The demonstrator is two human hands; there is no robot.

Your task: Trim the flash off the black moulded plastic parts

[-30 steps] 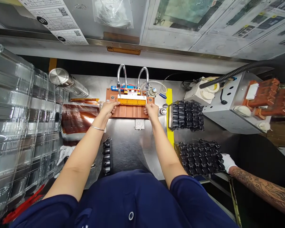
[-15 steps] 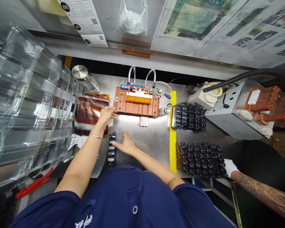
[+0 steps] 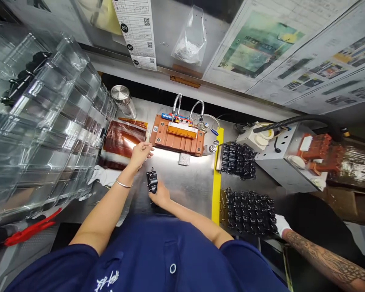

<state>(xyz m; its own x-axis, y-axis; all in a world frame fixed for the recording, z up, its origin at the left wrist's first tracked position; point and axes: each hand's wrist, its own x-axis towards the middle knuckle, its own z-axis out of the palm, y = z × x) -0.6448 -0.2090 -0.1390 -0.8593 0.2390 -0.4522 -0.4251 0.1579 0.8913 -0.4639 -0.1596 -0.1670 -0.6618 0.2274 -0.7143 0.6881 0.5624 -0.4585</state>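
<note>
Fingers (image 3: 148, 149) of the left hand (image 3: 139, 156) curl loosely (contents unclear) near a copper-brown rectangular fixture (image 3: 178, 146); rightward, the right hand (image 3: 161, 195) encloses the lower part of a glossy black ridged strip (image 3: 152, 180), whose upper end projects. Half a second earlier, that hand was reaching, fingers spread. Surroundings: stacked transparent plastic trays (image 3: 69, 121), grey steel bench (image 3: 188, 186), flat yellow stripe (image 3: 217, 186), co-worker's white-gloved hand (image 3: 281, 224).

Two bare hands (image 3: 141, 155), one gloved hand (image 3: 281, 225), one black strip (image 3: 152, 181), two black stacks (image 3: 236, 160), one fixture (image 3: 179, 144), two bent hoses (image 3: 202, 108), one steel flask (image 3: 123, 100), one bracelet (image 3: 123, 184), one yellow tape (image 3: 217, 190), one clear bag (image 3: 189, 48), one loose glove (image 3: 105, 176)
</note>
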